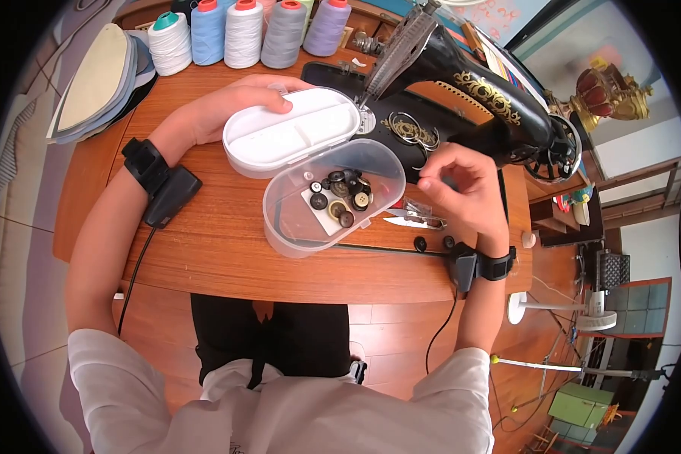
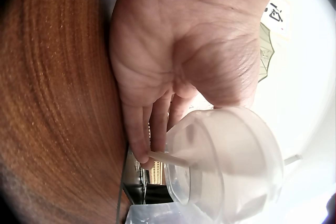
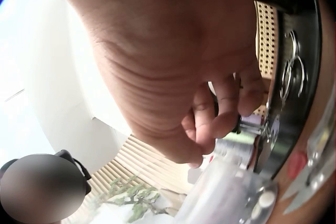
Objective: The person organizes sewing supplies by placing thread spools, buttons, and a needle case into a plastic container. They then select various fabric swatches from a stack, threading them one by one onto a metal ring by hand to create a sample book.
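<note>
An opened clear plastic box [image 1: 280,227] rests on the table, holding several dark buttons [image 1: 339,181] and a white card. Its other half, filled by a white divided tray [image 1: 287,132], is raised at the hinge. My left hand [image 1: 253,94] grips that half, thumb over the rim; in the left wrist view its fingers [image 2: 137,134] reach behind the frosted plastic [image 2: 236,155]. My right hand [image 1: 465,181] hovers right of the box, fingers loosely bent, thumb and index tips close together. From the right wrist, the same hand [image 3: 178,71] shows nothing between the fingers.
A black sewing machine [image 1: 469,76] stands behind, large scissors [image 1: 412,130] on its bed. Small snips [image 1: 416,219] and two loose black buttons [image 1: 421,244] lie near the right wrist. Thread cones [image 1: 242,34] line the back; stacked fabric pieces [image 1: 98,79] lie left.
</note>
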Tool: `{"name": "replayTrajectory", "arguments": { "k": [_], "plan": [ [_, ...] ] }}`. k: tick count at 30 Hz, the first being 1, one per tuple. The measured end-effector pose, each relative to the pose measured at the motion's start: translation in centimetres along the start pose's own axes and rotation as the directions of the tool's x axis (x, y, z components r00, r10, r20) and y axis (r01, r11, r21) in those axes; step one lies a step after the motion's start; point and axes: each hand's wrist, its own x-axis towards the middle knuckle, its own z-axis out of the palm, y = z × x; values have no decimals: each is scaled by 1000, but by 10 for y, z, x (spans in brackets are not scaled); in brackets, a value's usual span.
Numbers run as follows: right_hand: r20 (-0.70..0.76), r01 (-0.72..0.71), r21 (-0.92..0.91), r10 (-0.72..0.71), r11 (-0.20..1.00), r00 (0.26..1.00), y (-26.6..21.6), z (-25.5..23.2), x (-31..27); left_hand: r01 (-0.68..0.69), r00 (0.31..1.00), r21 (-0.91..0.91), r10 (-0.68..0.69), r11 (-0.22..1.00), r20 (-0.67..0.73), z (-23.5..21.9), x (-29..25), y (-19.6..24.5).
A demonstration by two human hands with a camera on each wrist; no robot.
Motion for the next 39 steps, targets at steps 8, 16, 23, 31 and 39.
{"name": "replayTrajectory", "arguments": {
  "k": [8, 16, 23, 31, 39],
  "plan": [
    [431, -390, -270, 472, 881, 769, -12, -36, -4, -30, 1000, 73, 30, 997, 2, 2, -1, 1],
    [534, -321, -341, 463, 884, 708, -6, -24, -2, -30, 999, 70, 29, 997, 19, 1, 0, 1],
    [503, -311, -354, 460, 882, 731, -6, -20, -4, -28, 999, 44, 27, 999, 20, 1, 0, 0],
    [514, -304, -369, 465, 878, 721, -9, -22, -2, -31, 999, 58, 30, 998, 18, 2, 0, 1],
    [522, -304, -349, 453, 887, 723, -5, -22, -2, -26, 1000, 44, 26, 999, -7, 2, 0, 0]
  ]
}}
